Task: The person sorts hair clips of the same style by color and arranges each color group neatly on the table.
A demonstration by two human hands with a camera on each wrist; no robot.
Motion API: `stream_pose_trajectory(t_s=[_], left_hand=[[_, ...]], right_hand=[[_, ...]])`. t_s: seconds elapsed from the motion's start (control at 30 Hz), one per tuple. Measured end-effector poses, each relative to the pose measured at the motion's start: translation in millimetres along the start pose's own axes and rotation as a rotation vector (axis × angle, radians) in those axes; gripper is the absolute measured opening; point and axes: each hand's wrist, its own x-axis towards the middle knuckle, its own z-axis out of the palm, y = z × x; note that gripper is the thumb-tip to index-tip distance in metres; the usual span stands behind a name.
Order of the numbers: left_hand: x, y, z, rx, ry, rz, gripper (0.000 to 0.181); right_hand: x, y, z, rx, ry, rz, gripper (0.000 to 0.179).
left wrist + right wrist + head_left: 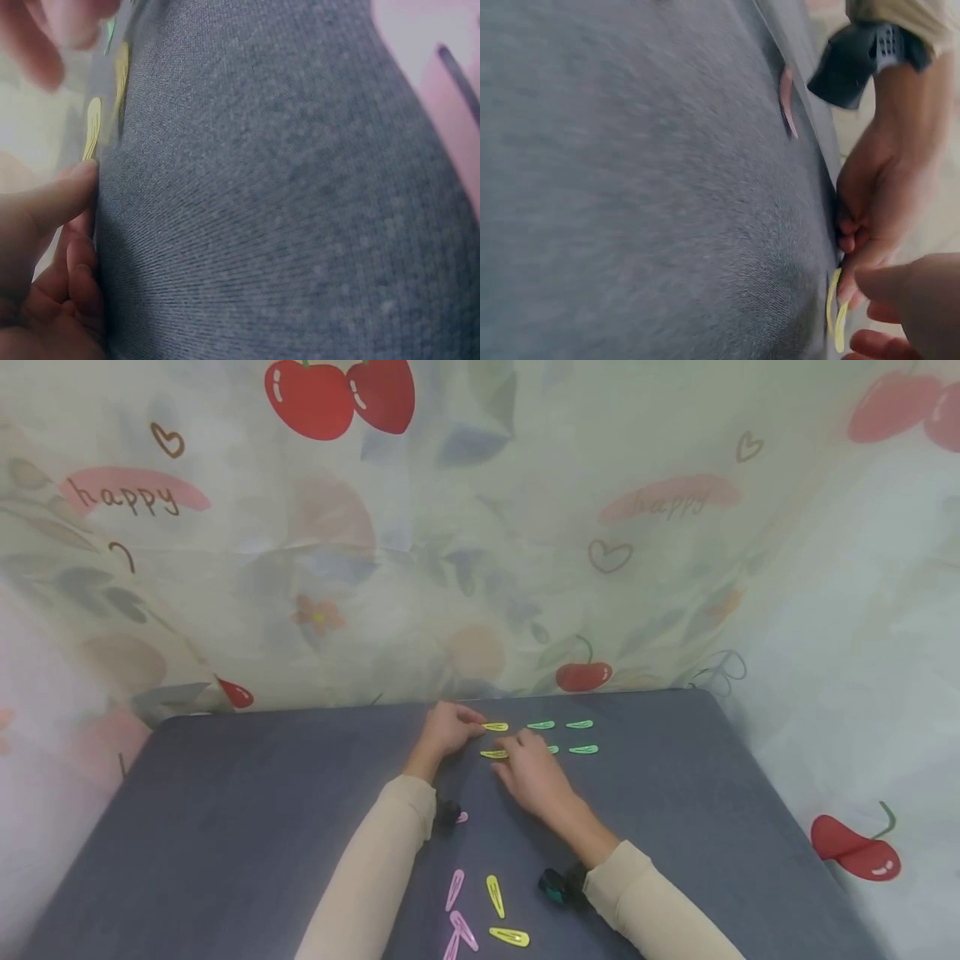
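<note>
My left hand [452, 727] pinches the narrow end of a yellow hair clip [496, 727] near the table's far edge. In the left wrist view, the thumb lies over the tip of that clip [93, 124], the other fingers curled below. Just nearer lies a second yellow clip [491, 754], and my right hand [534, 774] hovers at its right end with thumb and fingers spread apart. That hand partly covers a green clip [554, 749]. Three more green clips [541, 725] lie to the right, in two rows with the yellow ones.
Several pink clips [455, 890] and two yellow clips [495, 896] lie scattered at the table's near side. Another pink clip [462, 817] is partly hidden by the left wrist's black camera [447, 813]. A printed curtain [480, 568] hangs behind the dark grey table [262, 827].
</note>
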Motion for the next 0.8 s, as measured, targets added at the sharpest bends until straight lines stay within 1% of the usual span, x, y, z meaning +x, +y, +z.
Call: stream_pose_trajectory(t_s=[0.1, 0.17, 0.37, 0.5, 0.63, 0.8], left_hand=[[-1.0, -0.4, -0.4, -0.001, 0.001, 0.011, 0.014], [-1.6, -0.4, -0.6, -0.005, 0.000, 0.016, 0.014], [-2.1, -0.4, 0.1, -0.008, 0.002, 0.006, 0.014], [-1.8, -1.0, 0.5, -0.002, 0.008, 0.006, 0.014], [-1.7, -1.5, 0.6, 0.001, 0.010, 0.011, 0.014], [-1.0, -1.6, 0.3, 0.002, 0.007, 0.013, 0.014]], right_hand=[[-10.4, -2.4, -5.0, -0.024, 0.009, -0.060, 0.048], [-17.3, -3.3, -7.6, -0.035, 0.001, -0.091, 0.056], [-39.6, -0.7, -10.7, -0.040, -0.077, -0.149, 0.078], [-54.5, 4.7, -9.7, -0.057, -0.108, -0.220, 0.084], [-68.1, 9.4, -10.9, -0.057, -0.136, -0.283, 0.086], [-84.9, 14.1, -14.4, -0.018, -0.189, -0.315, 0.086]])
